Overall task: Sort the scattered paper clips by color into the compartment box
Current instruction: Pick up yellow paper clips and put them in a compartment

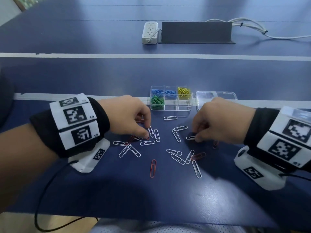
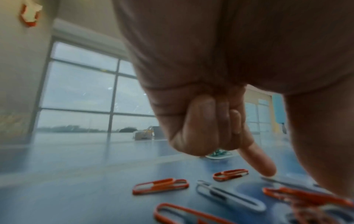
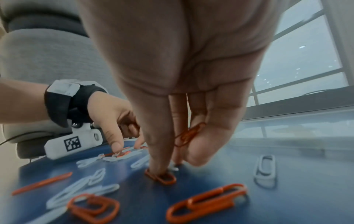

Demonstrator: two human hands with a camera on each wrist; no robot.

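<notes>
A clear compartment box point(image 1: 184, 110) holds blue point(image 1: 157, 91), green point(image 1: 157, 102) and yellow clips point(image 1: 183, 93). Its lid point(image 1: 217, 97) lies open to its right. White clips point(image 1: 178, 159) and red clips point(image 1: 153, 168) lie scattered on the blue table in front of it. My left hand point(image 1: 146, 136) has its thumb and index finger point(image 2: 258, 163) down around a red clip point(image 2: 291, 194) in the left pile, with the other fingers curled. My right hand point(image 1: 197, 139) keeps a red clip point(image 3: 188, 134) tucked in its curled fingers. Its thumb tip presses another red clip point(image 3: 164, 178) on the table.
A white power strip point(image 1: 149, 32), a dark grey panel point(image 1: 196, 32) and white cables point(image 1: 252, 26) lie far back on the table. A black wrist cable point(image 1: 42, 199) hangs over the near table edge point(image 1: 151, 219).
</notes>
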